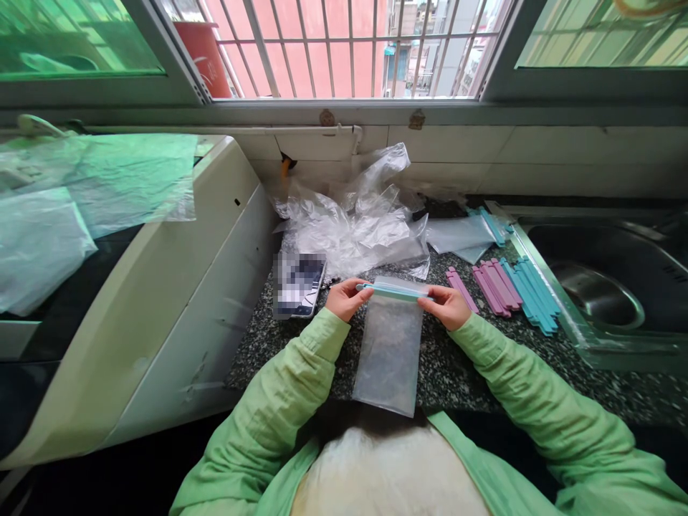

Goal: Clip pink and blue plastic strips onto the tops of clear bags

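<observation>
A blue bag sealing clip (pixel 396 292) lies across the upper part of a clear plastic bag (pixel 390 351). My left hand (pixel 347 299) pinches the clip's left end between thumb and finger. At its other end, my right hand (pixel 446 306) grips the clip the same way. Below the clip the bag hangs flat and reaches past the counter's front edge. Beside my right hand lie a pink clip (pixel 461 288), a group of pink clips (pixel 495 287) and a group of blue clips (pixel 531 295).
Crumpled clear plastic (pixel 355 229) covers the back of the speckled counter (pixel 258 358). Clear bags with blue clips (pixel 465 235) lie behind the loose clips. A phone (pixel 309 283) rests at left, near a white appliance (pixel 198 308). A metal sink (pixel 596 294) borders the right side.
</observation>
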Demonstrator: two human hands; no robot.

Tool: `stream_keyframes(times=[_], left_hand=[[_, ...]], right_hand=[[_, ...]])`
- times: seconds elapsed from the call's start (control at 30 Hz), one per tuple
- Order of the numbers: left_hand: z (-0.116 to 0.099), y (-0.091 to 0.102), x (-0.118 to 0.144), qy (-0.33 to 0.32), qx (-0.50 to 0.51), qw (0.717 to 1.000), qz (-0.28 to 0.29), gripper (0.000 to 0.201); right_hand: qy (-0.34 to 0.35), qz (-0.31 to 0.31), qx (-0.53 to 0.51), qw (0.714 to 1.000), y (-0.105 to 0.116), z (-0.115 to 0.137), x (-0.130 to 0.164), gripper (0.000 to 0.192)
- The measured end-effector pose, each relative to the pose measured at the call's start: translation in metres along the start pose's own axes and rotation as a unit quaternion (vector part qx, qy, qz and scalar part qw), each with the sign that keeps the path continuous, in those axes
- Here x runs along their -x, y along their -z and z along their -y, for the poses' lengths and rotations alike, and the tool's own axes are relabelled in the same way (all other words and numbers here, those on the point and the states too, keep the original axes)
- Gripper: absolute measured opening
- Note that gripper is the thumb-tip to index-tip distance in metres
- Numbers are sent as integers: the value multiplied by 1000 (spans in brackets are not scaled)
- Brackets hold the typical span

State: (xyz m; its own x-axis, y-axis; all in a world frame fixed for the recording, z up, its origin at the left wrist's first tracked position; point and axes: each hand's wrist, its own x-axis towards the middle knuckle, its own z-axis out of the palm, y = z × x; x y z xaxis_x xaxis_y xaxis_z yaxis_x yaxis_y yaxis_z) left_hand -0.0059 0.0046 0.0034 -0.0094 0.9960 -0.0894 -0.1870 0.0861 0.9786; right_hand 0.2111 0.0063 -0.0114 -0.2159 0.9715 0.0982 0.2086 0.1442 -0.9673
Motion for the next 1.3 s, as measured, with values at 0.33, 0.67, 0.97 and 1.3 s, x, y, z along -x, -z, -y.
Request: stream_keyframes(times=[0.33, 0.67, 0.97, 1.3], left_hand=[[3, 3, -1, -37, -25, 999, -5, 28], [10, 7, -4, -81, -59, 995, -2, 29], [9, 6, -4, -94, -88, 992, -8, 28], [7, 4, -3, -61, -69, 996, -20, 32]], right_hand=[[22, 0, 59, 998, 3, -5, 2, 30], [19, -10, 74, 997, 3, -5, 3, 31], [29, -14, 92, 995, 2, -4, 3, 28], [21, -14, 95, 995, 2, -3, 3, 29]])
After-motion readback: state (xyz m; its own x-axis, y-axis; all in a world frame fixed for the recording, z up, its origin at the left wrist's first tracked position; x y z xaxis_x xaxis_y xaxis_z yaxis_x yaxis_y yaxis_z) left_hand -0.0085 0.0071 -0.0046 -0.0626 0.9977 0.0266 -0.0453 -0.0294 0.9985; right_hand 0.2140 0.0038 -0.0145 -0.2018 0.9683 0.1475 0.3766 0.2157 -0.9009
